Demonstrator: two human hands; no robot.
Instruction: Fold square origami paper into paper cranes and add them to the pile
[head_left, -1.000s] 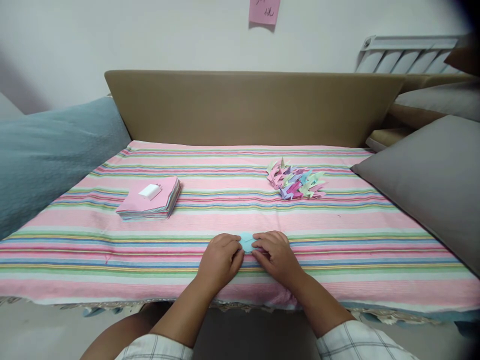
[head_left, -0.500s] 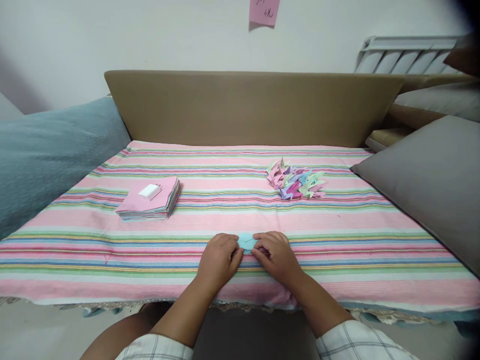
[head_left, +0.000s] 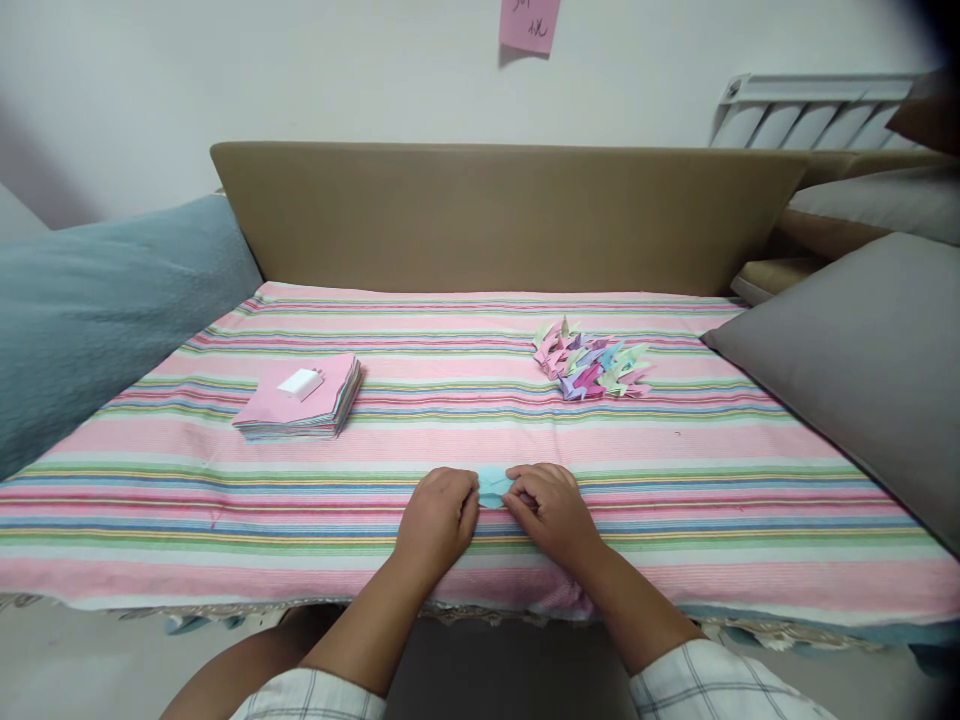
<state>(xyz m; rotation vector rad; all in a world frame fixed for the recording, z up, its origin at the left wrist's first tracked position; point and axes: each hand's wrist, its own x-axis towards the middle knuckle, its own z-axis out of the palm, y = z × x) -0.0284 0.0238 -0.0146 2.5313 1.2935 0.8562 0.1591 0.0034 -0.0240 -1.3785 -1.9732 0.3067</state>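
A small folded piece of light blue paper point(head_left: 492, 486) lies low over the striped cloth, close to the front edge. My left hand point(head_left: 440, 515) pinches its left side between thumb and fingers. On the opposite side, my right hand point(head_left: 551, 508) grips the paper with thumb and curled fingertips. The paper's outer ends are hidden by my fingers. Creases show across its middle.
To the left, a white charger point(head_left: 301, 384) rests on a stack of coloured paper squares point(head_left: 330, 405). Several folded paper cranes point(head_left: 589, 365) lie at the back right. A grey cushion point(head_left: 862, 360) borders the right side, a blue one point(head_left: 112, 310) the left.
The left thumb has shifted slightly, drawing in closer to the fingers at the paper's left edge. The right hand stays nearly still, and the paper's visible creases look a little different.
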